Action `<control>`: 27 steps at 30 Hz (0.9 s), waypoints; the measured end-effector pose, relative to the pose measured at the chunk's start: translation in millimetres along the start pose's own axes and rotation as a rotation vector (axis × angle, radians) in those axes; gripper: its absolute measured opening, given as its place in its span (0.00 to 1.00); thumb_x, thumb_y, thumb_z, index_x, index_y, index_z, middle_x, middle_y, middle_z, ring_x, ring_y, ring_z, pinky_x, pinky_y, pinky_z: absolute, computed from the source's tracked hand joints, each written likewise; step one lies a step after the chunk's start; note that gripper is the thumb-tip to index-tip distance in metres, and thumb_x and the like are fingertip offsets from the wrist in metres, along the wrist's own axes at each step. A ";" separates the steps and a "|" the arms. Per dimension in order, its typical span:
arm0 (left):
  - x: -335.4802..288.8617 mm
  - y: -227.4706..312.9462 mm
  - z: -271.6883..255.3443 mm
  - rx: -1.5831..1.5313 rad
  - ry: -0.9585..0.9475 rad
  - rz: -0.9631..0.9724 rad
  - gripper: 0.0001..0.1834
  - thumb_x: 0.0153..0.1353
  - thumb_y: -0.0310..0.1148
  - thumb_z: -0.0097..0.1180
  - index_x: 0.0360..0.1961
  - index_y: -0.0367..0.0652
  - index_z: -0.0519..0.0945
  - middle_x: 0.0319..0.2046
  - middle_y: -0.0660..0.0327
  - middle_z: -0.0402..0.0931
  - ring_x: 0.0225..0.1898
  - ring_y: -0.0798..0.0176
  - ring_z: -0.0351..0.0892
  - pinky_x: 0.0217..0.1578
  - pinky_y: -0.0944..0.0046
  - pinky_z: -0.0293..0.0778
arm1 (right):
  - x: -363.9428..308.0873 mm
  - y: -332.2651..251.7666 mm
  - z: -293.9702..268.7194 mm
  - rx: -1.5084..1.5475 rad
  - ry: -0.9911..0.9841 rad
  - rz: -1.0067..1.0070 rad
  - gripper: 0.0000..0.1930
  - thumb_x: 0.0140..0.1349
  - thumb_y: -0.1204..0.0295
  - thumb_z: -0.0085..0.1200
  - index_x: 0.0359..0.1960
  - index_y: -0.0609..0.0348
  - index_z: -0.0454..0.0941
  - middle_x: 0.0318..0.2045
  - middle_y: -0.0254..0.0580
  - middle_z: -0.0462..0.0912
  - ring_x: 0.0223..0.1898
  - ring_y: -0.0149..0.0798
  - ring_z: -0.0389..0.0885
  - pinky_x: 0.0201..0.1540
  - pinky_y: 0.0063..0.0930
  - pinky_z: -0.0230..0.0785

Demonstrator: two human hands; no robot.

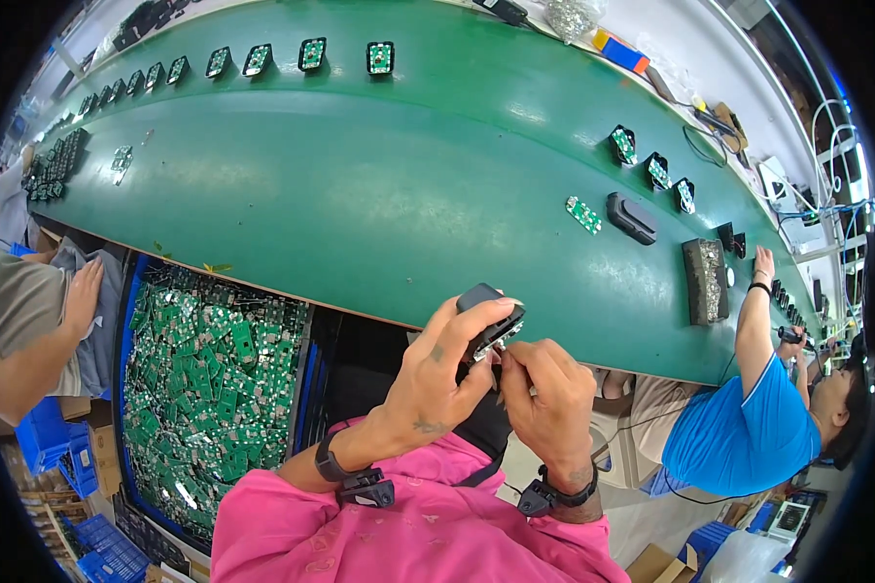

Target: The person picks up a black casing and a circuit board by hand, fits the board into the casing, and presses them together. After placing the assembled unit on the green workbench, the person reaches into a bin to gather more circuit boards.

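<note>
Just beyond the bench's near edge, my left hand [436,374] grips a small black plastic casing [478,297], thumb below and fingers over its top. Pale and silvery parts show at the casing's open side. Close against that side, my right hand [554,394] is closed in a pinch; whatever lies between its fingertips is hidden. Ahead and to the right, a loose green circuit board [583,215] lies on the green bench [311,185]. Beside it rests another black casing [632,219].
Black casings holding boards [380,59] line the bench's far side; others [623,146] sit at right, near a dark speckled block [705,282]. A crate of loose boards [214,389] stands at lower left. A person in blue [739,428] works at right; another person's arm [39,360] is at left.
</note>
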State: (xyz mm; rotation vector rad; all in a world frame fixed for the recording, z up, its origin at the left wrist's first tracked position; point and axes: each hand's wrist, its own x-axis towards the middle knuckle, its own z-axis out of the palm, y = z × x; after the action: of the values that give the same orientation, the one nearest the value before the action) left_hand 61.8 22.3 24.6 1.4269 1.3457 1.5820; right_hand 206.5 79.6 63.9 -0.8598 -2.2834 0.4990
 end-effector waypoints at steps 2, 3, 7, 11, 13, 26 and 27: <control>0.7 -0.7 0.5 0.061 0.012 0.087 0.31 0.56 0.12 0.54 0.62 0.40 0.67 0.57 0.46 0.71 0.48 0.58 0.81 0.45 0.65 0.82 | -1.1 0.6 -0.1 -0.001 -0.003 0.011 0.04 0.55 0.81 0.59 0.31 0.60 0.79 0.21 0.40 0.76 0.18 0.41 0.76 0.20 0.33 0.63; 1.1 -0.3 -0.2 0.062 0.013 0.086 0.31 0.56 0.12 0.54 0.62 0.40 0.67 0.57 0.46 0.71 0.48 0.58 0.81 0.45 0.65 0.82 | -1.5 1.2 0.4 0.001 -0.008 0.012 0.04 0.55 0.81 0.59 0.31 0.60 0.79 0.21 0.40 0.76 0.18 0.41 0.76 0.20 0.33 0.64; 2.7 -0.4 -4.2 0.190 0.018 0.173 0.31 0.54 0.11 0.53 0.61 0.40 0.69 0.51 0.44 0.75 0.46 0.52 0.81 0.41 0.63 0.81 | -2.6 4.8 4.2 -0.011 -0.077 -0.030 0.05 0.56 0.79 0.59 0.34 0.61 0.77 0.23 0.41 0.76 0.20 0.43 0.77 0.22 0.36 0.68; 1.5 9.1 -2.5 0.200 -0.004 0.056 0.29 0.55 0.14 0.53 0.61 0.40 0.69 0.47 0.44 0.77 0.44 0.50 0.81 0.40 0.60 0.79 | -2.7 3.5 5.0 -0.017 -0.076 -0.034 0.05 0.56 0.78 0.59 0.35 0.61 0.77 0.23 0.41 0.75 0.20 0.44 0.77 0.22 0.36 0.68; 5.3 7.1 5.7 0.186 0.005 0.059 0.28 0.56 0.16 0.53 0.61 0.39 0.69 0.48 0.45 0.77 0.44 0.51 0.82 0.41 0.60 0.79 | -4.7 3.3 2.9 -0.016 0.009 0.023 0.03 0.56 0.80 0.58 0.31 0.61 0.78 0.22 0.42 0.76 0.20 0.45 0.77 0.22 0.38 0.66; 8.8 -8.5 13.0 -0.661 0.067 -0.381 0.25 0.73 0.40 0.44 0.67 0.43 0.59 0.51 0.49 0.72 0.29 0.64 0.78 0.18 0.73 0.72 | -22.0 31.8 12.2 0.392 0.006 0.353 0.14 0.67 0.65 0.54 0.31 0.65 0.77 0.26 0.54 0.81 0.29 0.53 0.80 0.31 0.41 0.70; 6.5 -11.0 14.6 -0.666 0.043 -0.397 0.26 0.74 0.44 0.42 0.67 0.43 0.58 0.51 0.48 0.73 0.29 0.64 0.78 0.18 0.72 0.72 | -24.4 31.3 13.8 0.394 0.021 0.346 0.14 0.67 0.65 0.54 0.31 0.65 0.77 0.26 0.54 0.81 0.29 0.53 0.80 0.31 0.41 0.70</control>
State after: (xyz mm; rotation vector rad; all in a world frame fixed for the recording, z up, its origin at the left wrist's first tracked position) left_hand 72.3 35.6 15.0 0.6794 0.9116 1.5782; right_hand 225.3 83.5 26.5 -1.0476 -1.9243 1.0471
